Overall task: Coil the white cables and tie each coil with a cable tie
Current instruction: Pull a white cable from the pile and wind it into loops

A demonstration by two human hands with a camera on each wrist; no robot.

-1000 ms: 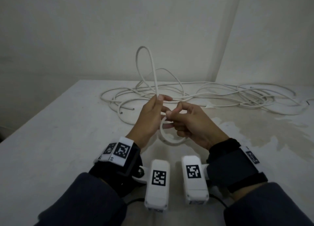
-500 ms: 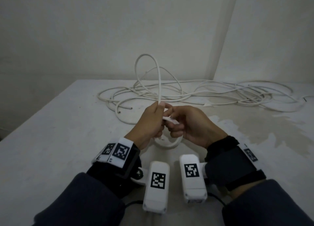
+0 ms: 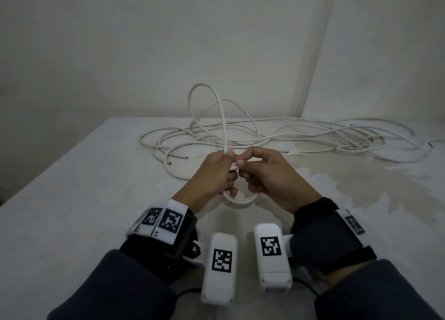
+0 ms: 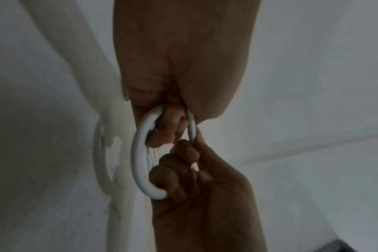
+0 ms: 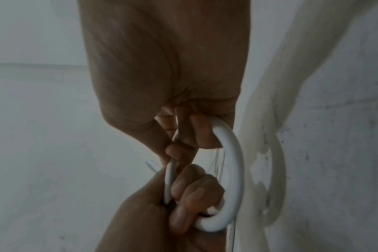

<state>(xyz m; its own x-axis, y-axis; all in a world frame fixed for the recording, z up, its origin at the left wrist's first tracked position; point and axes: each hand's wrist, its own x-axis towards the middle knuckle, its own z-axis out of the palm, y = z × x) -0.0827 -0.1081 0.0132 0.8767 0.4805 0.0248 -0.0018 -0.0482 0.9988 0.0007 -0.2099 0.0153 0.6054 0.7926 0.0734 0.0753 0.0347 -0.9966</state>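
Head view: I see left hand (image 3: 212, 172) and right hand (image 3: 269, 175) meeting over near-centre of table (image 3: 72, 199), both gripping small white coil (image 3: 238, 200); strand arches up from left fingers to loose white cables (image 3: 289, 136) sprawled across far side

Left wrist view: my left fingers (image 4: 166, 126) curl through coil (image 4: 140, 153)

Right wrist view: right fingers (image 5: 196, 133) hooked round coil (image 5: 233, 170), thin strand pinched between both hands
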